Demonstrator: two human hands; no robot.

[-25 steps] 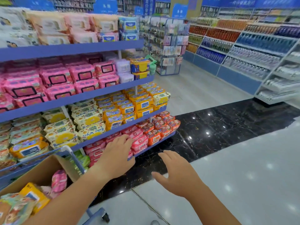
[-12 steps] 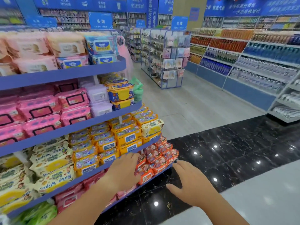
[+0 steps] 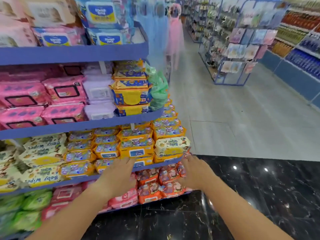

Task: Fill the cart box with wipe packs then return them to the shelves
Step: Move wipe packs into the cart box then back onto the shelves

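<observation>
Wipe packs [image 3: 136, 149] — soft (glossy) pillowy film

"Baby Wipes" readable, in mirrored lettering, on the cream wipe pack [image 3: 171, 146] at the right end of the third shelf, mid-frame. Same mirrored "Baby Wipes" on the cream packs at lower left [image 3: 42, 177] and just above them [image 3: 44, 144]. Print on the blue-and-yellow labels at upper middle [image 3: 101, 13] too blurred to read.
</observation>
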